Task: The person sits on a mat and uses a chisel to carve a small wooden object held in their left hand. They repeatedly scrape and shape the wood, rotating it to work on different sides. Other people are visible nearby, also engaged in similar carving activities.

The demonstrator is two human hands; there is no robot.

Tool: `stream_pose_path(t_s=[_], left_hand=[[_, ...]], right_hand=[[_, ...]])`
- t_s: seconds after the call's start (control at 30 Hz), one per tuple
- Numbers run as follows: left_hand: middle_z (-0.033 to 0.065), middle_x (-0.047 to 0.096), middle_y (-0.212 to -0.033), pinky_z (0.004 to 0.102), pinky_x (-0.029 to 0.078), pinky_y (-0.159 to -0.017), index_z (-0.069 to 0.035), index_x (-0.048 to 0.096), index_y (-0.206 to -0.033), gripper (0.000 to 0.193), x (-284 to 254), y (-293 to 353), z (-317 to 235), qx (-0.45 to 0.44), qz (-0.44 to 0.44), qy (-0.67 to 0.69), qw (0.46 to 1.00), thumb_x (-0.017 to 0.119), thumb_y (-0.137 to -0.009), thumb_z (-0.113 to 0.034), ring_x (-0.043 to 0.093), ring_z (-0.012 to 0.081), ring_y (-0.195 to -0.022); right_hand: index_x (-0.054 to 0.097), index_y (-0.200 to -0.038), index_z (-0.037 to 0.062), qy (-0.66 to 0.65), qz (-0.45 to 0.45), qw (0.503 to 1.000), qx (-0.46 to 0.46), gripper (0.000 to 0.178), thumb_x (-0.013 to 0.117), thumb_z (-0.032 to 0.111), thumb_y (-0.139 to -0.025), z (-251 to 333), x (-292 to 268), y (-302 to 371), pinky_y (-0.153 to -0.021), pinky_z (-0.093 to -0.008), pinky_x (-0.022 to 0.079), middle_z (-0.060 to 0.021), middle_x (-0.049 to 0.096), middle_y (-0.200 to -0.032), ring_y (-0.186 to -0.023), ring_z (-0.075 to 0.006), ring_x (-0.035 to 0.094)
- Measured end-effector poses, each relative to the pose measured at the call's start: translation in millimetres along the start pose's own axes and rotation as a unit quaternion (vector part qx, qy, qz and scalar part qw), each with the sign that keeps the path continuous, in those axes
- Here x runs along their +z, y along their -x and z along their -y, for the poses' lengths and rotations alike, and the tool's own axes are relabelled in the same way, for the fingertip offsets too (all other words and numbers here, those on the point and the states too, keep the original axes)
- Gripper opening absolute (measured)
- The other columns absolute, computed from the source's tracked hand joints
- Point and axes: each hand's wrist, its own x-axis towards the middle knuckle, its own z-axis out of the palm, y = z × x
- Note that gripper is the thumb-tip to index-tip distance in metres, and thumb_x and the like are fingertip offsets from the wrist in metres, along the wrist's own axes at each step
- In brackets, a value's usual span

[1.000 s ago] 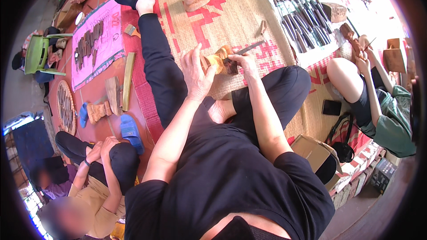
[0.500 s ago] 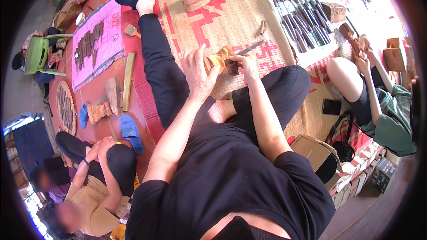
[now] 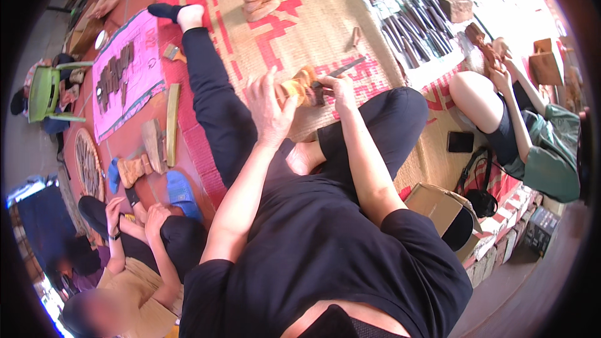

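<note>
One wooden carving (image 3: 299,86), light brown, held over the lap above the woven mat (image 3: 294,19). Left hand (image 3: 270,107): grip clenched round the carving. Right hand (image 3: 341,87): grip clenched on one chisel (image 3: 341,70), tip at the carving. Row of spare chisels (image 3: 404,15), number uncountable, well apart on a white sheet. Bare mat ahead.

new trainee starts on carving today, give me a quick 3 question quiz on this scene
1. True or false: the left hand grips the pale wooden carving.
2. What does the right hand hold against the carving? A) brush B) dark-handled chisel C) phone
3. Fill in: the row of spare chisels lies on a ___ cloth past the woven mat.

Key: 1 true; 2 B; 3 white
</note>
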Motion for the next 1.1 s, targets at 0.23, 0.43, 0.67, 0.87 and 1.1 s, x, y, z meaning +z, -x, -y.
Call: stream_pose_path(t_s=[0.23,0.43,0.67,0.87,1.1], left_hand=[[0.0226,0.044,-0.128,0.0494,0.027,-0.107,-0.004,0.039,-0.135,0.068,1,4,8,-0.046,0.031,-0.016,0.998,0.069,-0.076,-0.019,0.036,0.0405,-0.124],[0.0201,0.044,-0.132,0.0469,0.026,-0.108,-0.005,0.039,-0.136,0.065,5,3,12,-0.066,0.044,-0.009,0.997,0.067,-0.080,-0.020,0.036,0.0370,-0.126],[0.0187,0.044,-0.133,0.0459,0.025,-0.108,-0.004,0.039,-0.135,0.064,2,0,9,-0.088,0.048,-0.001,0.995,0.066,-0.081,-0.023,0.036,0.0347,-0.128],[0.0196,0.046,-0.126,0.0476,0.030,-0.104,-0.006,0.040,-0.134,0.064,1,-3,12,-0.110,0.026,0.033,0.993,0.067,-0.078,-0.023,0.039,0.0377,-0.122],[0.0188,0.046,-0.128,0.0468,0.028,-0.106,-0.006,0.040,-0.134,0.063,4,-2,12,-0.108,0.028,0.017,0.994,0.067,-0.079,-0.022,0.038,0.0363,-0.123]], right_hand=[[0.064,-0.076,0.0004,0.013,0.046,0.999,-0.009,0.010,0.071,0.004,-0.069,-15,-1,-5,-0.046,-0.0272,0.048,-0.0089,0.067,-0.068,-0.050,-0.0151,0.060],[0.065,-0.080,0.0022,-0.002,-0.022,1.000,-0.013,0.020,0.076,0.008,-0.065,4,-3,2,-0.064,-0.0289,0.046,-0.0047,0.064,-0.074,-0.070,-0.0147,0.060],[0.066,-0.086,0.0024,-0.042,-0.027,0.998,0.028,0.027,0.077,0.008,-0.063,-6,-9,-4,-0.069,-0.0289,0.045,-0.0044,0.065,-0.081,-0.075,-0.0145,0.059],[0.067,-0.087,0.0013,0.025,0.035,0.998,-0.036,0.022,0.076,0.006,-0.067,-8,2,2,-0.058,-0.0280,0.046,-0.0044,0.065,-0.074,-0.063,-0.0135,0.059],[0.067,-0.086,0.0013,-0.075,-0.001,0.997,0.032,0.015,0.073,0.004,-0.072,-9,-12,-3,-0.061,-0.0264,0.048,-0.0043,0.066,-0.074,-0.059,-0.0096,0.057]])
